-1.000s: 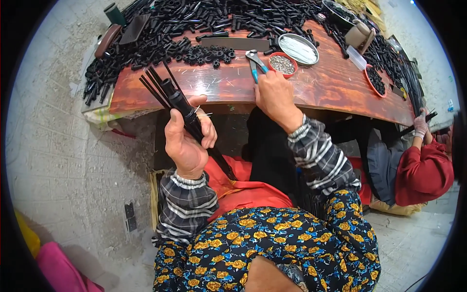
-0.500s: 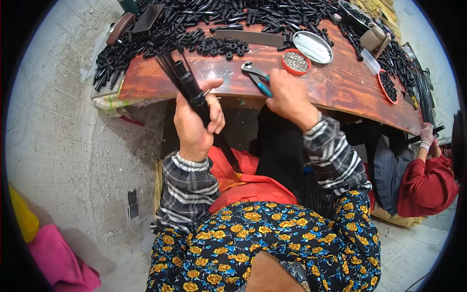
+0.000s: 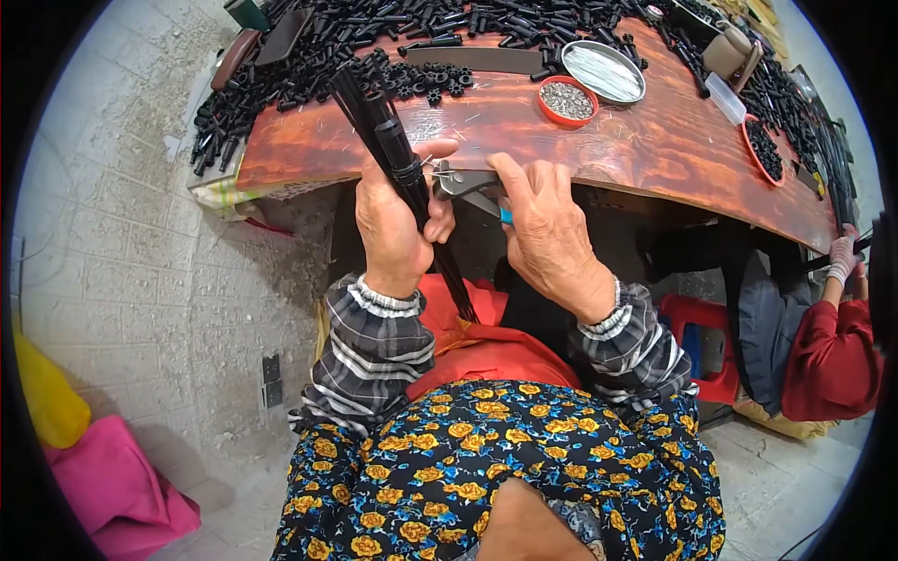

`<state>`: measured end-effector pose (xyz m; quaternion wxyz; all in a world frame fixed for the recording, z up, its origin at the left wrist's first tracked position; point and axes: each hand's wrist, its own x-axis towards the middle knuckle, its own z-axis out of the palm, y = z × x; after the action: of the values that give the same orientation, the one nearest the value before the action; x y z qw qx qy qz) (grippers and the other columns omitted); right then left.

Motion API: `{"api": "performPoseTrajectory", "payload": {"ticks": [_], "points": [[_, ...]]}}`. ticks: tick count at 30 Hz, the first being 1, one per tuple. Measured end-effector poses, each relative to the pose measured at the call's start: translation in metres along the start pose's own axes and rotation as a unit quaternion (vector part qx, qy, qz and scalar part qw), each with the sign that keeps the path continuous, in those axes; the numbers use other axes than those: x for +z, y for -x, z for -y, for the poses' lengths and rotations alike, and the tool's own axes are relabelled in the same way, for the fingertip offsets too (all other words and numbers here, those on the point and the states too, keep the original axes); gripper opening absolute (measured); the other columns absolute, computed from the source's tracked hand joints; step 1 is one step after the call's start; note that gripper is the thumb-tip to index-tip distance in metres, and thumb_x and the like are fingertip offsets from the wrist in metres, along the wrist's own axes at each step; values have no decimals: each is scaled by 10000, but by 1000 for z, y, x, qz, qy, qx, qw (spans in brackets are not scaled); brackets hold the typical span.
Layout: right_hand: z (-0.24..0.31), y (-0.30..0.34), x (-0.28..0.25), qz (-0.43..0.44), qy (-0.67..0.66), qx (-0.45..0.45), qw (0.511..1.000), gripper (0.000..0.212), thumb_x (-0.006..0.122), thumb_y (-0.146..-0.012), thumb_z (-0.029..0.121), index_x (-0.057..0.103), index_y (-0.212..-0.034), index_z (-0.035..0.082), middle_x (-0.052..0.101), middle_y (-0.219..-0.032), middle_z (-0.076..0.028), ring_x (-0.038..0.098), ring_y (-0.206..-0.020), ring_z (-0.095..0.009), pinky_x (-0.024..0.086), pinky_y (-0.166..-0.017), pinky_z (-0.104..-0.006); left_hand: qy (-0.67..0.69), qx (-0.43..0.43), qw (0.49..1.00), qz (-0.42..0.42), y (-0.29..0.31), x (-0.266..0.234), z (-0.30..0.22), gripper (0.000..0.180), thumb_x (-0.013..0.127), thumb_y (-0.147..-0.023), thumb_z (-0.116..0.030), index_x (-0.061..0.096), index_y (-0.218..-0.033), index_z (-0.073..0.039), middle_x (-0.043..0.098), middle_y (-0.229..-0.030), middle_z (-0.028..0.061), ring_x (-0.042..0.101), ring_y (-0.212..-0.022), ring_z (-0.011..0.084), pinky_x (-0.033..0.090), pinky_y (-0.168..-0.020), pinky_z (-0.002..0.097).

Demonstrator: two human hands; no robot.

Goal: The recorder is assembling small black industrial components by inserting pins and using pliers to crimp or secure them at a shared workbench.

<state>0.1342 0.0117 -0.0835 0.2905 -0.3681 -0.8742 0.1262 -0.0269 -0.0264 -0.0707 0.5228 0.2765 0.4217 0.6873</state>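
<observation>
My left hand (image 3: 393, 224) grips a bundle of thin black rods (image 3: 379, 126) that fans out above the fist and runs down past my lap. My right hand (image 3: 547, 234) holds pliers with blue handles (image 3: 468, 182), their metal jaws pointing left and meeting the bundle at a small collar just above my left thumb. Both hands are in front of the near edge of a reddish wooden table (image 3: 524, 131).
Heaps of black plastic parts (image 3: 374, 37) cover the table's far side. A red bowl of small metal pieces (image 3: 568, 100), a round metal tray (image 3: 603, 70) and another red dish of black parts (image 3: 767, 150) stand there. A person in red (image 3: 832, 355) sits at right beside a red stool (image 3: 697, 327).
My right hand has brought the pliers from the tabletop down to the bundle. My left hand has raised the rods toward the table edge.
</observation>
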Motion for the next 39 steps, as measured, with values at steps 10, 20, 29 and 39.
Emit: {"api": "performPoseTrajectory", "payload": {"ticks": [10, 20, 29, 39], "points": [[-19, -10, -1, -121, 66, -20, 990, 546, 651, -688, -34, 511, -1202, 87, 498, -878, -116, 492, -845, -316, 439, -659, -407, -20, 2, 1000, -10, -1, 11, 8, 710, 236, -979, -557, 612, -1051, 40, 401, -499, 5, 331, -350, 100, 303, -347, 248], [-36, -52, -79, 499, -313, 141, 796, 342, 731, -652, 39, 590, -958, -19, 567, -600, -35, 560, -477, -149, 435, -449, -274, 62, 102, 992, 33, 13, 17, 16, 625, 530, -930, -494, 458, -1271, 25, 532, -641, 20, 448, -460, 77, 320, -401, 207], [-29, -25, -81, 137, 63, -175, 973, 357, 612, -710, 108, 496, -1025, -14, 535, -797, -180, 535, -736, -381, 441, -649, -444, -75, 78, 991, 80, 16, 11, 9, 463, 733, -824, -223, 544, -1130, 68, 429, -534, -39, 377, -426, 54, 303, -412, 230], [-41, -39, -91, 558, -313, 135, 756, 423, 746, -743, 313, 568, -931, -21, 555, -617, -50, 605, -620, -218, 456, -567, -350, -107, 62, 985, 118, 20, 11, 7, 437, 742, -779, -175, 555, -1085, 77, 491, -593, -10, 420, -442, 68, 325, -418, 222]]}}
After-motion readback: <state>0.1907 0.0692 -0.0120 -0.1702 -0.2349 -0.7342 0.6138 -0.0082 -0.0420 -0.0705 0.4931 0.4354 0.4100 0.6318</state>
